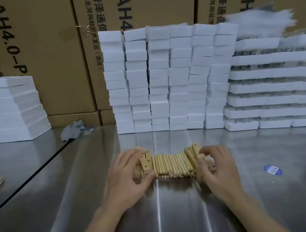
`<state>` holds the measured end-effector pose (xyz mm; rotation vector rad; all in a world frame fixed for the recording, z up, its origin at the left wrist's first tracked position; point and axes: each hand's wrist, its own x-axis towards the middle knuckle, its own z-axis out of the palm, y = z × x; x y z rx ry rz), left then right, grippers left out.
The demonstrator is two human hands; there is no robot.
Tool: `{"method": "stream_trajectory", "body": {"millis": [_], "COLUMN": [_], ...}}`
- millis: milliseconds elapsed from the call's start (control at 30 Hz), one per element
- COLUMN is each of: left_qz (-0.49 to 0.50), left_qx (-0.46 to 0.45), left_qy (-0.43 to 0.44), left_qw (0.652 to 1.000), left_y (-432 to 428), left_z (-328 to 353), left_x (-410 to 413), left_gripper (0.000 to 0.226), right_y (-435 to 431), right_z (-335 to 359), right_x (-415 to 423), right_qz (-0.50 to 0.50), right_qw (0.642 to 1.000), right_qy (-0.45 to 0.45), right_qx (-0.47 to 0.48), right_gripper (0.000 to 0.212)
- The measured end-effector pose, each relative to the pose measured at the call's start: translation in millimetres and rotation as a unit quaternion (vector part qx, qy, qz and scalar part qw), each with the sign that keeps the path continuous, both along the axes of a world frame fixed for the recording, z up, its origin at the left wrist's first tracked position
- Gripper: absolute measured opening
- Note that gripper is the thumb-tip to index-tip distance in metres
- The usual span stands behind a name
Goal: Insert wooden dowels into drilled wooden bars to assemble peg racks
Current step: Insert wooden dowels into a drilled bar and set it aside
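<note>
Pale round wooden dowels [172,165] lie pointing away from us between our left hand [126,176] and right hand [218,167], each apparently curled round flat drilled wooden bars [147,162].

Left hand [127,176] and right hand [219,167] palms-down, fingers [206,150] curled.

Dowels [172,165] lie in a row. Left of the dowels, the left hand [128,176] grips drilled bars [147,162]. Right of them, the right hand [219,169] grips more bars [191,155]. White boxes [163,77] stand behind.
</note>
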<state>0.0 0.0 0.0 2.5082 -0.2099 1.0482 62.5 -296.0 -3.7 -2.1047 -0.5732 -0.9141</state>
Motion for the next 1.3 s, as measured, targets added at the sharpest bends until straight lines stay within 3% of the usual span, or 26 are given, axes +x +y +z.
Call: {"method": "stream_trajectory", "body": {"millis": [100, 367, 533, 600, 667, 767, 900, 1000, 1167, 1300], "left_qz": [0.003, -0.014, -0.040, -0.045, -0.076, -0.145, -0.189, -0.207, -0.176, -0.133], "left_qx": [0.065, 0.102, 0.090, 0.038, -0.123, -0.396, -0.559, -0.605, -0.600, -0.599], "left_qy": [0.016, 0.030, -0.080, -0.153, -0.149, -0.051, 0.011, 0.038, 0.027, 0.021], "left_qw": [0.998, 0.994, 0.992, 0.987, 0.978, 0.905, 0.807, 0.768, 0.780, 0.790], "left_y": [-4, 0, -10, -21, -38, -61, -64, -61, -57, -55], "left_z": [-2, -3, 6, 13, 19, 27, 26, 27, 26, 26], "left_x": [-1, 0, -1, -5, -13, -25, -26, -24, -21, -21], "left_gripper": [0.066, 0.048, 0.034, 0.027, 0.024, 0.021, 0.027, 0.029, 0.020, 0.031], "right_y": [1, -3, 2, 7, 14, 23, 28, 28, 21, 23], "right_z": [0, 3, 7, 10, 11, 12, 13, 14, 15, 12], "right_x": [0, -2, -7, -11, -17, -27, -32, -31, -27, -29], "right_qz": [-0.001, -0.007, -0.010, -0.002, 0.016, 0.066, 0.088, 0.077, 0.107, 0.117], "right_qw": [1.000, 1.000, 1.000, 0.999, 0.998, 0.995, 0.993, 0.992, 0.992, 0.989], "right_qy": [-0.008, 0.015, -0.023, -0.045, -0.065, -0.065, -0.068, -0.096, -0.069, -0.083], "right_qx": [-0.006, 0.023, 0.017, 0.008, 0.000, -0.026, -0.034, -0.011, 0.008, -0.027], "right_gripper": [0.020, 0.019, 0.022, 0.019, 0.019, 0.031, 0.037, 0.033, 0.071, 0.054]}}
